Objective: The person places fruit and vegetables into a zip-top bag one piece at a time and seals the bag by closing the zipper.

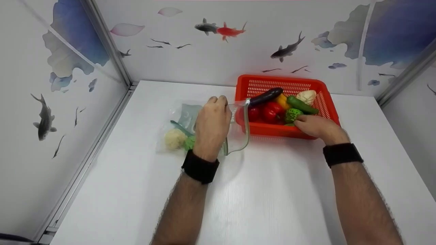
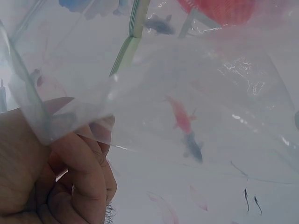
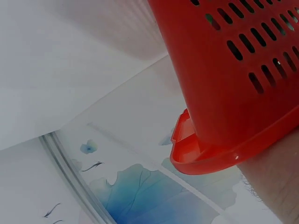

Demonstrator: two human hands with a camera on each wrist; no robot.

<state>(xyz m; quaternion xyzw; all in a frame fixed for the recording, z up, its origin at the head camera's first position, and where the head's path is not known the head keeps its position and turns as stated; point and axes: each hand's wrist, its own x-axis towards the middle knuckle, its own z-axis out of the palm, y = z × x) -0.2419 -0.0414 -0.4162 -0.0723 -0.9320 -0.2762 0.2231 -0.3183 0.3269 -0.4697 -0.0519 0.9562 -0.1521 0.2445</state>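
My left hand [image 1: 212,124] pinches the edge of a clear zip bag [image 1: 238,136], whose mouth faces the basket. In the left wrist view, the thumb and curled fingers grip the clear film [image 2: 187,84]. Inside or under the bag's left part lie a pale cauliflower [image 1: 175,139] and a green leafy piece [image 1: 189,143]; I cannot tell which. My right hand [image 1: 320,127] reaches over the near rim of a red basket [image 1: 279,131], fingertips at a bumpy green vegetable [image 1: 293,115]. Its fingers are partly hidden; the right wrist view shows only the basket's outer wall [image 3: 210,79] and the forearm.
Also in the basket are an eggplant [image 1: 265,97], a red bell pepper [image 1: 272,111], a yellow vegetable [image 1: 282,101], a long green vegetable [image 1: 302,104] and a pale one [image 1: 307,97]. The basket stands on a white table [image 1: 265,197] near the fish-patterned back wall [image 1: 218,58].
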